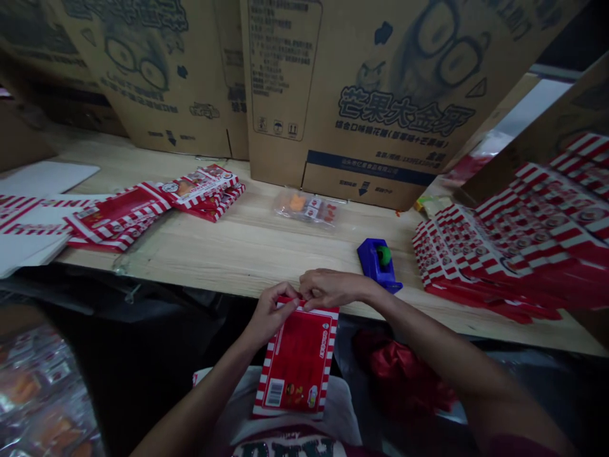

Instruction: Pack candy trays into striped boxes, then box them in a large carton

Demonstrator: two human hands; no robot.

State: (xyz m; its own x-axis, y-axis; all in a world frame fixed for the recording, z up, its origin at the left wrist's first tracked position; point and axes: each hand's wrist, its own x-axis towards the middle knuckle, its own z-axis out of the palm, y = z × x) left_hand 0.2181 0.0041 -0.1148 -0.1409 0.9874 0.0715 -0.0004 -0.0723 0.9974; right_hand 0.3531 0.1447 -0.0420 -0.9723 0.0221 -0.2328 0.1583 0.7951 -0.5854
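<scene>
A flat red box (299, 362) with red-and-white striped edges and a barcode lies over the lap, its top end at the table edge. My left hand (276, 312) pinches the top left corner, thumb on the face. Beside it, my right hand (326, 289) has its fingers curled at the same top edge, close to the left fingertips. Just right of that hand, a blue tape dispenser (373, 259) with a green roll stands on the table. Beyond the hands lies a clear packet (307, 208) with orange and red pieces.
Large cardboard cartons (280, 149) line the table's back. Striped boxes (476, 247) are stacked at right; more striped boxes (204, 187) and flat card sheets (28, 244) lie at left. Packets fill a container (42, 393) at lower left. Red fabric (399, 368) hangs below the table.
</scene>
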